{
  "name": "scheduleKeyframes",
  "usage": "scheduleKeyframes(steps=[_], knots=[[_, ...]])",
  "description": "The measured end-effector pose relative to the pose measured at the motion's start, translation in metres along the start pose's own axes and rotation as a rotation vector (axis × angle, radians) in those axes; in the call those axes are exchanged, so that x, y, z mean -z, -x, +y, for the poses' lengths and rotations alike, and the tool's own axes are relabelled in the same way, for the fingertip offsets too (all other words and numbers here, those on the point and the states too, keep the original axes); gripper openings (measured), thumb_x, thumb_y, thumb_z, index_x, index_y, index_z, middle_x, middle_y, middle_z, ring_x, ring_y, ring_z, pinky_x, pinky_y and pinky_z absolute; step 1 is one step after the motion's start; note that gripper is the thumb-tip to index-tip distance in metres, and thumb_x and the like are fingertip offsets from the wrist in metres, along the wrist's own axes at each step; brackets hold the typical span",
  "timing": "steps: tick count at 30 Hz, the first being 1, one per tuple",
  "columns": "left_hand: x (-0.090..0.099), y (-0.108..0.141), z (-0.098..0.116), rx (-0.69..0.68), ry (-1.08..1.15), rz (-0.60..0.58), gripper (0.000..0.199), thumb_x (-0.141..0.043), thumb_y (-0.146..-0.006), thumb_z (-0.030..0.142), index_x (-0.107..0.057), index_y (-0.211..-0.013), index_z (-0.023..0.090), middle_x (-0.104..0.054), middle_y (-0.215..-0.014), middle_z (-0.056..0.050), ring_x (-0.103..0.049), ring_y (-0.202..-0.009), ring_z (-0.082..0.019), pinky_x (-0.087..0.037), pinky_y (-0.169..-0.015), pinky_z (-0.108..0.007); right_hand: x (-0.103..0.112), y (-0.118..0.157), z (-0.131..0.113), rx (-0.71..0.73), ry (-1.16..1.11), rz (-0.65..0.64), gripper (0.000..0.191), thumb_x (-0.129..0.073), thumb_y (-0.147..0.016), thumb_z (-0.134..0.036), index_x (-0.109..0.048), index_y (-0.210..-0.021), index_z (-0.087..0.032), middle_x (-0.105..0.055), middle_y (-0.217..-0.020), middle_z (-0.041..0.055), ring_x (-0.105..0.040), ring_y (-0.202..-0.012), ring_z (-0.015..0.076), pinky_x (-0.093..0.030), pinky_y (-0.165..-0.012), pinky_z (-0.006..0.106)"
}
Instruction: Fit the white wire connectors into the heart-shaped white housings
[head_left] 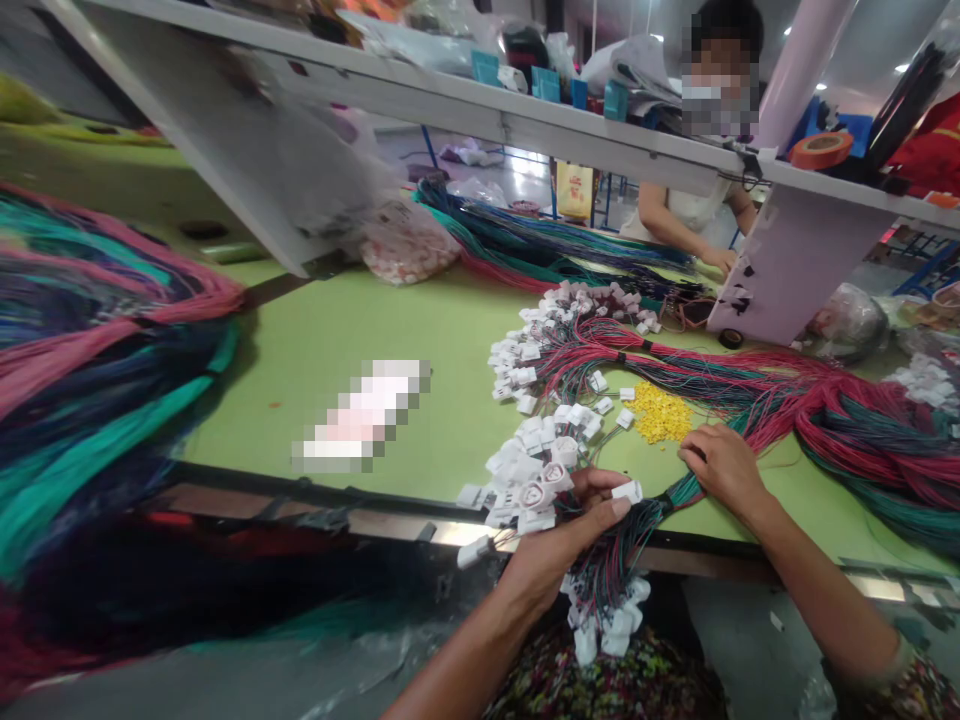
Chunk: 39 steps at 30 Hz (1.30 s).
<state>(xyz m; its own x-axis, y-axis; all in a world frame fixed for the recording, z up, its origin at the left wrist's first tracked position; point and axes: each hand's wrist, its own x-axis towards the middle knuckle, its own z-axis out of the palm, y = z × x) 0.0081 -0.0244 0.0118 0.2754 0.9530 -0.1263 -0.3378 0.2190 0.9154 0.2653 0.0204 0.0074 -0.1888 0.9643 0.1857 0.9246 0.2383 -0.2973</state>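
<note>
My left hand [581,520] is closed on a white connector [627,492] at the front edge of the green table, thumb on top. White connectors [536,470] on thin wires fan out beside and behind it, and more [611,615] hang below the edge. My right hand [724,465] rests at the near side of a pile of small yellow parts [661,412], fingers bent together; whatever is between its fingertips is too small to make out. A wire bundle [679,490] tied with black tape runs between the hands.
Red and green wire bundles [832,400] cover the right side; blurred bundles [112,330] hang at the left. A white shelf [465,110] spans the back, with a bag of pale parts [409,245] beneath. Behind it is another person [675,215].
</note>
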Motion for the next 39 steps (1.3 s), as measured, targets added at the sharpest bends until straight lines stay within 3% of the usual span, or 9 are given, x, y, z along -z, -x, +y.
scheduleKeyframes(steps=[3,6,10,13,19,25,33,39], knots=[[0.001,-0.001,-0.003,0.004,0.024,0.013,0.026,-0.088,-0.072,0.039,-0.078,-0.088,0.022,-0.072,-0.077,-0.005,-0.061,-0.067,-0.018,-0.051,-0.059,-0.031,-0.001,0.000,-0.005,0.012,-0.100,-0.009,0.020,-0.058,-0.093,-0.018,-0.069,-0.077,-0.020,-0.070,-0.080,0.0059,-0.061,-0.079,0.0207,-0.044,-0.076,0.031],[0.001,-0.001,-0.005,0.012,0.021,0.033,0.027,-0.088,-0.071,0.039,-0.077,-0.088,0.021,-0.066,-0.070,-0.002,-0.050,-0.056,-0.013,-0.039,-0.049,-0.027,0.000,0.006,-0.017,0.028,-0.227,-0.006,0.018,-0.054,-0.097,-0.026,-0.069,-0.087,-0.020,-0.071,-0.084,0.0047,-0.065,-0.078,0.0185,-0.049,-0.072,0.029],[-0.002,0.000,-0.003,0.005,0.025,0.044,0.028,-0.084,-0.073,0.043,-0.074,-0.088,0.021,-0.057,-0.065,0.001,-0.039,-0.051,-0.010,-0.029,-0.045,-0.027,-0.001,0.021,-0.046,-0.039,-0.717,0.010,0.023,-0.062,-0.095,-0.040,-0.069,-0.092,-0.018,-0.069,-0.077,0.0022,-0.065,-0.067,0.0162,-0.053,-0.063,0.027],[-0.004,0.001,-0.002,-0.001,0.055,0.054,0.028,-0.082,-0.075,0.043,-0.073,-0.089,0.022,-0.054,-0.065,0.002,-0.035,-0.049,-0.009,-0.026,-0.045,-0.026,-0.003,0.030,-0.066,-0.064,-0.964,0.045,0.018,-0.069,-0.091,-0.037,-0.071,-0.090,-0.019,-0.069,-0.079,0.0016,-0.065,-0.069,0.0154,-0.053,-0.066,0.027],[-0.003,0.000,-0.005,-0.006,0.092,0.050,0.027,-0.083,-0.075,0.042,-0.073,-0.090,0.022,-0.054,-0.066,0.002,-0.033,-0.047,-0.007,-0.023,-0.044,-0.025,-0.005,0.032,-0.078,0.063,-0.837,0.174,0.006,-0.067,-0.091,-0.023,-0.071,-0.087,-0.021,-0.070,-0.081,0.0017,-0.064,-0.074,0.0155,-0.051,-0.069,0.026],[-0.004,0.000,-0.003,-0.015,0.102,0.063,0.033,-0.085,-0.073,0.042,-0.071,-0.089,0.017,-0.051,-0.061,0.005,-0.035,-0.046,-0.005,-0.024,-0.043,-0.021,-0.007,0.030,-0.079,0.180,-0.741,0.249,0.011,-0.066,-0.092,-0.017,-0.076,-0.095,-0.022,-0.073,-0.083,0.0031,-0.068,-0.074,0.0158,-0.053,-0.068,0.026],[-0.003,0.002,-0.006,-0.027,0.122,0.078,0.031,-0.085,-0.073,0.040,-0.073,-0.092,0.018,-0.053,-0.064,0.005,-0.036,-0.047,-0.005,-0.026,-0.047,-0.021,-0.014,0.031,-0.082,0.169,-0.785,0.299,0.016,-0.067,-0.092,-0.015,-0.078,-0.097,-0.024,-0.074,-0.090,0.0042,-0.070,-0.084,0.0169,-0.056,-0.076,0.026],[-0.002,0.005,-0.010,-0.054,0.094,0.081,0.024,-0.085,-0.073,0.037,-0.077,-0.087,0.020,-0.054,-0.064,0.003,-0.043,-0.057,-0.009,-0.034,-0.054,-0.023,-0.009,0.037,-0.090,0.113,-0.874,0.405,0.019,-0.073,-0.087,-0.011,-0.080,-0.095,-0.027,-0.070,-0.089,0.0016,-0.068,-0.082,0.0140,-0.055,-0.073,0.022]])
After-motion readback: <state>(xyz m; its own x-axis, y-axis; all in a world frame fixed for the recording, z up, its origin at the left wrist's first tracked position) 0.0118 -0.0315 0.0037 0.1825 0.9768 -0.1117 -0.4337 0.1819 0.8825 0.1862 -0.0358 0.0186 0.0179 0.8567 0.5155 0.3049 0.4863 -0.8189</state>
